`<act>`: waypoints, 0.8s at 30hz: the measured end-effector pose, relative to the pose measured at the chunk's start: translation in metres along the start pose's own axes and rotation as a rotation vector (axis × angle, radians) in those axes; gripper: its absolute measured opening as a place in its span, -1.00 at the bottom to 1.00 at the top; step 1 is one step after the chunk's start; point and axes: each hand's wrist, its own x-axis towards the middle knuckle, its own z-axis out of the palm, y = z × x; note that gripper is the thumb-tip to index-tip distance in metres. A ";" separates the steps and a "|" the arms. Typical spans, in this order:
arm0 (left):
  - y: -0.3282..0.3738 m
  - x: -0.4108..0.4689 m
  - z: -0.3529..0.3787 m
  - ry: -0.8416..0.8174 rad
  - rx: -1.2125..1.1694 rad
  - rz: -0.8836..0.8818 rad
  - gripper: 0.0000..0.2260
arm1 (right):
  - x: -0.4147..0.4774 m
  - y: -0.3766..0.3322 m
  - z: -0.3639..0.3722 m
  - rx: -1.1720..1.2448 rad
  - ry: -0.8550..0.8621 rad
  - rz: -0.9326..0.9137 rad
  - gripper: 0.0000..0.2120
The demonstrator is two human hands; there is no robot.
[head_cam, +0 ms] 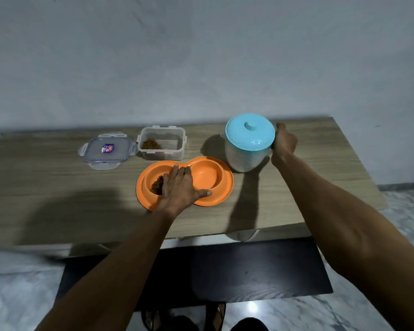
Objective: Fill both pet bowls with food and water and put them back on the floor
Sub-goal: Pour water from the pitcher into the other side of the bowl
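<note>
Black matting (249,271) is seen nearest, laid on the floor (22,295) below the counter's (58,187) front edge. Just beyond that edge, near the counter's middle, the orange double pet bowl (215,197) is set. It is steadied by the left hand (177,187), laid flat across it with fingers straight and thumb spread, nothing being gripped. Kibble (157,185) is seen in the bowl's left well, while the right well (206,175) appears empty. Toward the right edge, just beside the bowl, a white jug (244,156) with a blue lid (250,133) is held by the right hand (283,144), whose fingers are curled at its right side, apparently round a hidden handle. Nearer the back edge a clear food tub (163,142) is left open with some kibble inside, and the tub lid (105,150) is laid just to its left. The food half is judged done. Water has yet to be poured, and the bowl has yet to be returned to the floor.
</note>
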 end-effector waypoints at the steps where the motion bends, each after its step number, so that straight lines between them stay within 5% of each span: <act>1: 0.000 0.000 0.001 -0.002 -0.004 -0.002 -0.06 | -0.002 -0.002 0.000 -0.011 -0.003 -0.016 -0.70; 24: -0.001 -0.003 0.001 -0.001 -0.084 -0.043 -0.07 | -0.080 -0.057 0.028 -0.651 -0.096 -0.732 -0.55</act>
